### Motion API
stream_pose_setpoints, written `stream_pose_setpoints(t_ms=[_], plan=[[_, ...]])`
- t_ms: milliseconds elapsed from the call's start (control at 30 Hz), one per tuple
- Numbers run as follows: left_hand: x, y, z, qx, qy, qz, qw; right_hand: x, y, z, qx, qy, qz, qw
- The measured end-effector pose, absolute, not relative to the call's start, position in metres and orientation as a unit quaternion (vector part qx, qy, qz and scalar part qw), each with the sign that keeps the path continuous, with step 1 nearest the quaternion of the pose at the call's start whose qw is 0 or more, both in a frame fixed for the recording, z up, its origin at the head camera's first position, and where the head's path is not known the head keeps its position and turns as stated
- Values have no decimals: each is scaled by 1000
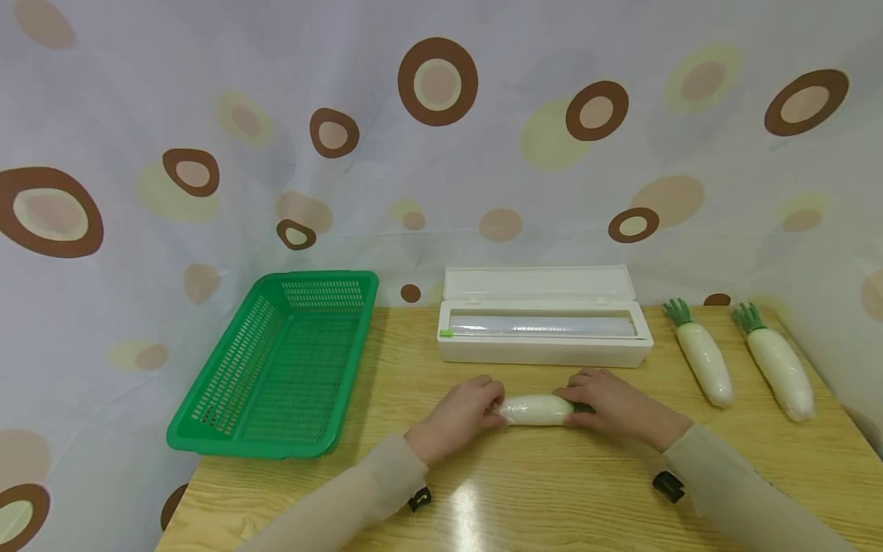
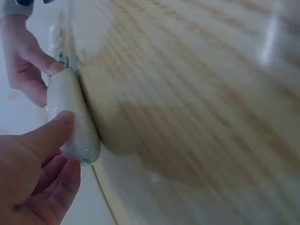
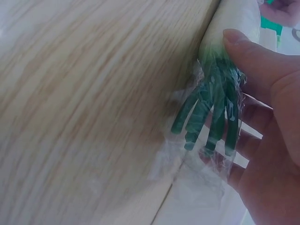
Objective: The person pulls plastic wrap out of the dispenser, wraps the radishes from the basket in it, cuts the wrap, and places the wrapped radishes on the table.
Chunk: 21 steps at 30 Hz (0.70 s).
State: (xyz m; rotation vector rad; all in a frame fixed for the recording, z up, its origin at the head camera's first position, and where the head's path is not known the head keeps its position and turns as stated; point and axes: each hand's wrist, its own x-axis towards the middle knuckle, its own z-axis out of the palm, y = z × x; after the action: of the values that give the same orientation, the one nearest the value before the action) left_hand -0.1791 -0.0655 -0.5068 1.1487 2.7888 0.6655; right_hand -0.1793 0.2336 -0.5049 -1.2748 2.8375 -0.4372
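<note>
A white radish (image 1: 536, 410) with green stems (image 3: 213, 110) lies sideways on the table, covered in clear plastic film. My left hand (image 1: 461, 418) grips its rounded tip end, thumb (image 2: 61, 123) on top and fingers curled beneath. At the stem end my right hand (image 1: 614, 404) holds the radish, thumb across its side and fingers behind the stems. Loose film (image 3: 187, 173) sticks out past the stems in the right wrist view. Just behind the hands stands a white cling film box (image 1: 545, 351), its lid raised and a roll of film (image 1: 541, 326) inside.
A green plastic basket (image 1: 297, 368) stands on the left of the wooden table (image 1: 552, 498). Two more white radishes lie at the right, one radish (image 1: 707, 364) nearer the box and another radish (image 1: 782, 374) by the table's edge. A patterned curtain (image 1: 441, 176) hangs behind.
</note>
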Motion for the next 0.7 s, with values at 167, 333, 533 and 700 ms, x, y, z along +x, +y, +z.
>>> stream_pose_setpoints(t_ms=[167, 333, 533, 700], plan=[[-181, -62, -506, 373, 908, 184, 36, -179, 232, -505, -414, 899, -142, -8], [-183, -60, -506, 386, 911, 140, 41, -179, 231, -504, -414, 898, -149, -6], [-183, -58, -504, 397, 910, 113, 41, -178, 231, -503, -411, 899, -152, -3], [-182, -56, -503, 392, 912, 113, 47, -177, 231, -503, -415, 897, -152, -5]])
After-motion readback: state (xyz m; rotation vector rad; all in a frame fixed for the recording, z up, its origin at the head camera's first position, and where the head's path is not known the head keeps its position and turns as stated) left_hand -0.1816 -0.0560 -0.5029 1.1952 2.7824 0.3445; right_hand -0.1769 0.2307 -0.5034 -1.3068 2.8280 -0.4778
